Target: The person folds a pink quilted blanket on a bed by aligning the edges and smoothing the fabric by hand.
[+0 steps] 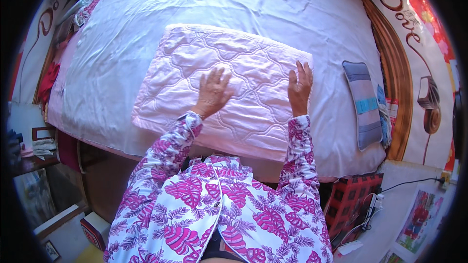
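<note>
A pink quilted pillowcase-like cloth (253,75), stitched in wavy lines, lies flat on the bed in front of me; whether anything is inside it I cannot tell. My left hand (213,93) rests on its middle, palm down with the fingers spread. Near its right edge is my right hand (300,89), fingers stretched out and pointing away from me, with the thumb side toward the cloth. Neither hand grips anything. Both sleeves are white with a magenta and purple leaf pattern.
Under the cloth spreads a pale, wrinkled bed sheet (112,63). A grey-blue pillow (363,104) with a turquoise patch lies at the bed's right side. A red-and-black checked box (353,202) and a white power strip (373,207) with cables stand at the lower right.
</note>
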Action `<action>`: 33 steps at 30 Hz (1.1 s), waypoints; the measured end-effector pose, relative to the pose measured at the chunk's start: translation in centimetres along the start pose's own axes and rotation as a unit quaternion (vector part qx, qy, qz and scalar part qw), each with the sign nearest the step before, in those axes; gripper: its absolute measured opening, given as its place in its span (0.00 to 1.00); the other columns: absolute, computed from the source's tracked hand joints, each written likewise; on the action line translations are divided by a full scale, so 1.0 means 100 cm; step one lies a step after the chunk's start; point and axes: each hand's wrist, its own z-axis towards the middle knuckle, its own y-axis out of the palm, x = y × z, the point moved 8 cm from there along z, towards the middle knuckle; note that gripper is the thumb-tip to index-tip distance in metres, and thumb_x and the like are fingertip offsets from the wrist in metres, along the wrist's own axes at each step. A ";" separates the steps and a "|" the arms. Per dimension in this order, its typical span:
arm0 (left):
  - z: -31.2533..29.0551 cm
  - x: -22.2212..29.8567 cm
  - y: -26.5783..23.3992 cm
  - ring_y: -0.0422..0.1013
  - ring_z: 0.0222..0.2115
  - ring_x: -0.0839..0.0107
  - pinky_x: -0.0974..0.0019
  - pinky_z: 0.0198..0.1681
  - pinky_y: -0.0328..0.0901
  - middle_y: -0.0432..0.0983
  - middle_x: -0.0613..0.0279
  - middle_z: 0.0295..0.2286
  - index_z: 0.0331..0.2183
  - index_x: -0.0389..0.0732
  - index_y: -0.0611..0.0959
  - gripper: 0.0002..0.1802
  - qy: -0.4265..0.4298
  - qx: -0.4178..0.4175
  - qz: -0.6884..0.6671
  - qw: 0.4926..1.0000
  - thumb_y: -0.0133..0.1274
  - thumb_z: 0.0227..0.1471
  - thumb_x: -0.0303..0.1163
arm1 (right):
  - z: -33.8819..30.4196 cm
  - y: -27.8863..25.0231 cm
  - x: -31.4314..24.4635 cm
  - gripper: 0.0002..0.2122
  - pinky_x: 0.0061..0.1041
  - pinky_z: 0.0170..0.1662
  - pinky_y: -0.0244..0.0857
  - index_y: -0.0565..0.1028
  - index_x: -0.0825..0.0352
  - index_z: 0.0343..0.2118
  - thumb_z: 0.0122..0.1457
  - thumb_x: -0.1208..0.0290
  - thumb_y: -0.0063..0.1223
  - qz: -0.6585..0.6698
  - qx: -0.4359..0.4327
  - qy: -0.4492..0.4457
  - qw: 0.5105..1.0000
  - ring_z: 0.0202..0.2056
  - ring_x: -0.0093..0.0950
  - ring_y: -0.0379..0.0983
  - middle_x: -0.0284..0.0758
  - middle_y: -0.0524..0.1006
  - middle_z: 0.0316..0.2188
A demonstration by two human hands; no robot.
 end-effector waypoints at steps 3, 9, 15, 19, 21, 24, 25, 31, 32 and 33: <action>0.011 0.023 -0.008 0.48 0.57 0.51 0.40 0.56 0.41 0.54 0.49 0.54 0.52 0.43 0.66 0.32 0.000 -0.016 -0.034 0.999 0.52 0.45 0.44 | 0.023 0.020 -0.026 0.17 0.37 0.58 0.47 0.70 0.66 0.46 0.53 0.68 0.49 -0.001 0.024 -0.054 0.998 0.53 0.44 0.59 0.52 0.66 0.48; 0.009 0.026 -0.018 0.49 0.56 0.52 0.41 0.55 0.42 0.55 0.49 0.54 0.51 0.42 0.66 0.32 -0.018 0.021 -0.018 0.999 0.52 0.45 0.43 | 0.051 0.067 -0.070 0.18 0.40 0.57 0.45 0.71 0.63 0.47 0.53 0.63 0.48 0.011 0.008 -0.085 0.996 0.54 0.47 0.55 0.49 0.64 0.51; -0.026 0.031 0.024 0.51 0.56 0.57 0.45 0.57 0.39 0.57 0.51 0.53 0.50 0.43 0.69 0.30 -0.027 -0.011 -0.028 0.999 0.51 0.45 0.43 | 0.056 0.116 -0.087 0.19 0.49 0.57 0.40 0.70 0.59 0.49 0.53 0.62 0.47 -0.022 -0.091 -0.037 0.995 0.57 0.45 0.50 0.45 0.59 0.55; -0.040 0.049 0.013 0.51 0.55 0.54 0.43 0.56 0.41 0.57 0.50 0.53 0.51 0.41 0.66 0.30 -0.036 -0.030 -0.076 0.996 0.49 0.45 0.39 | 0.040 0.144 -0.074 0.19 0.46 0.57 0.41 0.70 0.58 0.49 0.55 0.59 0.44 -0.055 -0.136 -0.014 0.989 0.57 0.42 0.52 0.42 0.61 0.54; -0.044 0.058 0.015 0.50 0.55 0.55 0.44 0.56 0.40 0.56 0.51 0.53 0.51 0.41 0.66 0.30 -0.033 -0.052 -0.089 0.994 0.48 0.46 0.40 | 0.015 0.159 -0.050 0.19 0.46 0.57 0.41 0.70 0.57 0.49 0.55 0.58 0.43 -0.112 -0.154 -0.015 0.982 0.57 0.40 0.53 0.40 0.62 0.54; -0.050 0.069 0.020 0.49 0.56 0.56 0.45 0.57 0.38 0.55 0.51 0.54 0.51 0.41 0.66 0.29 -0.044 -0.084 -0.112 0.989 0.46 0.47 0.41 | 0.005 0.163 -0.039 0.18 0.46 0.57 0.41 0.70 0.56 0.49 0.56 0.59 0.41 -0.168 -0.166 -0.006 0.972 0.56 0.36 0.55 0.37 0.63 0.54; -0.044 0.071 0.018 0.48 0.56 0.56 0.45 0.57 0.38 0.55 0.51 0.54 0.51 0.41 0.66 0.29 -0.046 -0.087 -0.122 0.988 0.46 0.47 0.41 | 0.013 0.160 -0.037 0.18 0.46 0.57 0.41 0.70 0.56 0.49 0.56 0.59 0.41 -0.176 -0.160 -0.016 0.971 0.56 0.36 0.55 0.37 0.63 0.54; -0.048 0.078 0.024 0.47 0.57 0.57 0.46 0.57 0.37 0.54 0.51 0.54 0.50 0.40 0.67 0.29 -0.044 -0.068 -0.085 0.993 0.48 0.46 0.40 | 0.015 0.156 -0.043 0.18 0.45 0.59 0.39 0.69 0.58 0.50 0.57 0.60 0.39 -0.140 -0.148 -0.027 0.979 0.56 0.36 0.55 0.38 0.64 0.53; -0.055 0.071 0.030 0.47 0.57 0.57 0.46 0.57 0.37 0.54 0.51 0.54 0.50 0.40 0.68 0.29 -0.042 -0.068 -0.064 0.995 0.48 0.46 0.40 | 0.004 0.166 -0.040 0.18 0.45 0.59 0.39 0.68 0.59 0.50 0.57 0.61 0.39 -0.110 -0.156 -0.006 0.982 0.57 0.36 0.54 0.39 0.62 0.54; -0.060 0.062 0.038 0.48 0.57 0.57 0.46 0.57 0.37 0.55 0.51 0.54 0.50 0.40 0.68 0.29 -0.042 -0.068 -0.044 0.996 0.48 0.46 0.40 | -0.006 0.174 -0.037 0.18 0.44 0.58 0.40 0.69 0.59 0.50 0.57 0.61 0.39 -0.084 -0.158 0.011 0.984 0.56 0.37 0.55 0.39 0.63 0.54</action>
